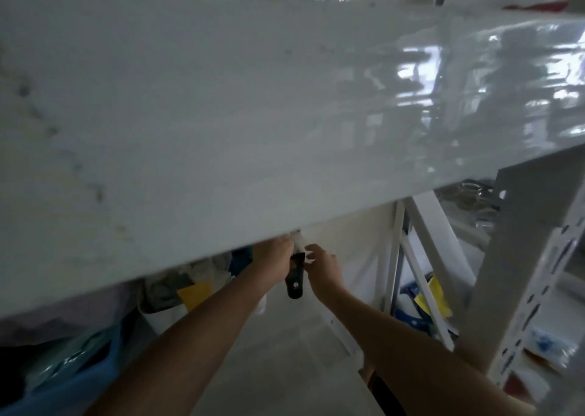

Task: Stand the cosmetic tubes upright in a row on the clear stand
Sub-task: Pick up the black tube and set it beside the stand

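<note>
Both my arms reach under a wide white shelf board (221,114) that fills most of the view. My left hand (274,259) is closed around the upper part of a black tube (295,278) with a round hole in its flat lower end. That tube hangs down between my hands. A white part (299,241) sticks up from it, half hidden by the shelf edge. My right hand (323,268) pinches the tube's upper end from the right. No clear stand shows in this view.
White metal rack posts (519,289) and slanted braces (424,276) stand at the right. Bags and yellow and blue packets (193,292) lie below the shelf at the left. More blue and yellow items (433,295) sit behind the braces. Grey floor (285,368) lies beneath my arms.
</note>
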